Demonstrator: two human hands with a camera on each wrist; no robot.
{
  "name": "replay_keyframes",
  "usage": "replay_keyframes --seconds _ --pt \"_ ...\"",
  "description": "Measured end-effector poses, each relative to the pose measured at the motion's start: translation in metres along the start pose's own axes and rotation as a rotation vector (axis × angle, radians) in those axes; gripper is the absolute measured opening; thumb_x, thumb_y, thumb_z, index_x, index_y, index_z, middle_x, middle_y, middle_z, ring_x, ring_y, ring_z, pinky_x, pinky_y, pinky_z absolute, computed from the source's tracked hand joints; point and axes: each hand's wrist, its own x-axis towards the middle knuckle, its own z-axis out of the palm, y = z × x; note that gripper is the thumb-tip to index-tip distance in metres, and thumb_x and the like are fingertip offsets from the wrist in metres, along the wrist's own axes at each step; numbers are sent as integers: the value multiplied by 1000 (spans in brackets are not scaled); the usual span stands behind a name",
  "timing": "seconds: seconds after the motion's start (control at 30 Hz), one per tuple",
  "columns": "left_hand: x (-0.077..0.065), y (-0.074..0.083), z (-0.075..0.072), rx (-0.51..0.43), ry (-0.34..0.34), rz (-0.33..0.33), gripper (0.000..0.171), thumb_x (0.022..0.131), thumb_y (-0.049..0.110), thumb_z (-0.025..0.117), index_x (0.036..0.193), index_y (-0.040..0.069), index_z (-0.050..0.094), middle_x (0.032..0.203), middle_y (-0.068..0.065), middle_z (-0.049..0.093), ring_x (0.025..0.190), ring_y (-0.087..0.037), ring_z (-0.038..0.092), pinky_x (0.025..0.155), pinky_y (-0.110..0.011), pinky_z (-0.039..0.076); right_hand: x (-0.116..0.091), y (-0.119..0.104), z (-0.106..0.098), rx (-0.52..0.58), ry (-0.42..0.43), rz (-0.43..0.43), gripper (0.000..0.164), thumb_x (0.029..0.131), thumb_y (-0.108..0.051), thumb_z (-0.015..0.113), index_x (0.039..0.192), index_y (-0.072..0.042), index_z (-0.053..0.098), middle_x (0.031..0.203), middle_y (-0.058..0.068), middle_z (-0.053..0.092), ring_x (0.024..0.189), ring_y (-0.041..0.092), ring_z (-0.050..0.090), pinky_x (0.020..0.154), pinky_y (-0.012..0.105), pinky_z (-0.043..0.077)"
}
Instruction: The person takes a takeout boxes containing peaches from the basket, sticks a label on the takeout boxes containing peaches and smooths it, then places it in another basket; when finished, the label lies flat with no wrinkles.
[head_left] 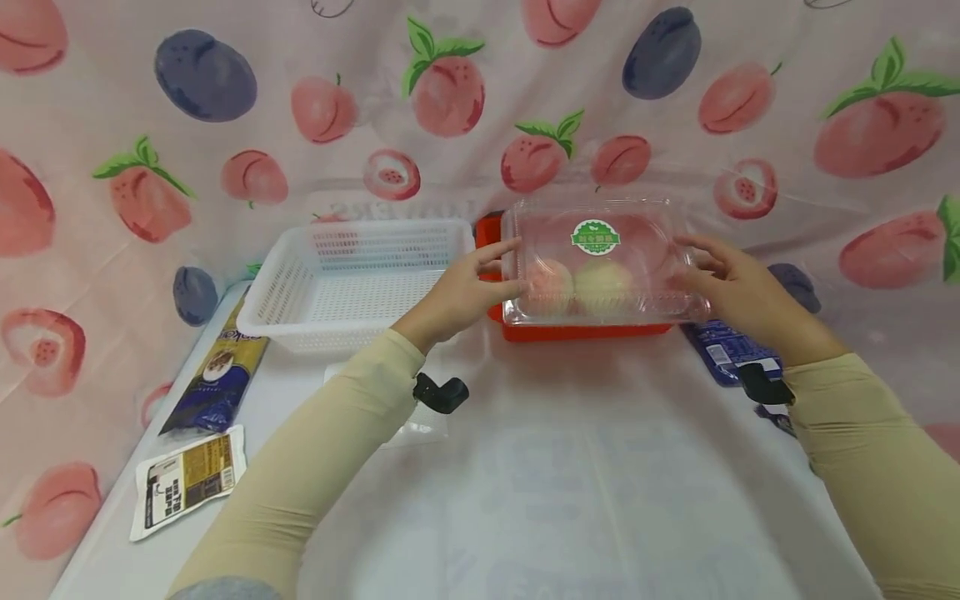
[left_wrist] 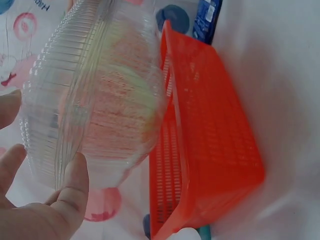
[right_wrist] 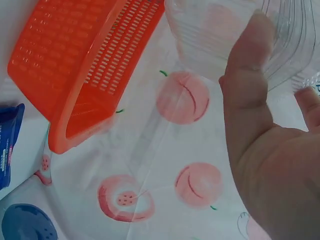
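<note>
Both hands hold a clear plastic clamshell box [head_left: 645,242] with a green round label [head_left: 596,237] on its lid. Inside it lie round pieces of food, one pinkish [head_left: 550,282], one pale green [head_left: 602,282]. My left hand [head_left: 468,292] pinches the box's left end, its thumb below the rim in the left wrist view. At the other end my right hand [head_left: 738,287] grips between thumb and fingers. A red slotted basket [head_left: 588,333] is behind and under the box in the head view; the left wrist view shows the box above the basket's open top.
A white slotted basket [head_left: 307,340] stands left of the red one. Farther left lie a blue and yellow packet [head_left: 213,375] and a small white and gold pouch [head_left: 187,483]. Dark blue packets [head_left: 720,354] lie at right. Clear plastic film [head_left: 420,429] rests near the left forearm.
</note>
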Motion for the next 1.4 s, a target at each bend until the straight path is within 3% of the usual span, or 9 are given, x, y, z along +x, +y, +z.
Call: replay_keyframes --seconds 0.1,0.2,0.3,0.53,0.73,1.2,1.4 --pt "8 1 -3 -12 15 -6 64 93 30 71 151 34 45 146 -7 46 133 -26 42 100 -48 49 8 -2 -1 -11 -3 18 75 98 -57 55 160 -32 23 158 28 26 133 52 38 99 73 37" --pt "15 0 -4 -29 26 -14 63 94 30 71 151 33 46 145 -6 47 131 -25 43 101 -48 48 16 -1 -2 22 0 24 71 100 -54 53 160 -31 25 157 28 28 132 50 41 100 70 39" --pt "24 -1 -4 -43 39 -23 63 95 29 70 152 31 45 145 -6 46 130 -23 44 102 -45 48 23 0 -3 48 9 19 67 102 -51 50 160 -28 26 155 28 32 129 47 45 100 64 42" --pt "44 -7 0 -70 83 -53 61 94 29 71 151 30 47 143 -7 48 129 -23 46 100 -40 49 42 7 -3 103 32 -12 62 105 -41 50 159 -20 29 146 29 42 114 37 55 78 26 55" --pt "55 -14 6 -104 98 -48 63 95 25 71 152 28 45 142 -8 50 128 -22 47 102 -39 48 54 16 -1 146 49 -31 59 105 -33 51 158 -15 31 136 29 48 87 15 62 67 28 57" --pt "54 -29 15 -125 98 -69 70 92 28 75 154 25 41 144 -8 49 128 -24 48 99 -40 50 68 26 1 229 97 -59 56 105 -30 51 155 -11 35 133 27 48 87 9 62 72 21 57" --pt "46 -39 13 -147 72 -105 71 92 27 74 154 24 40 143 -11 47 128 -26 46 101 -46 49 72 36 0 252 125 -41 57 105 -31 52 155 -12 33 131 22 46 86 7 61 72 20 56"
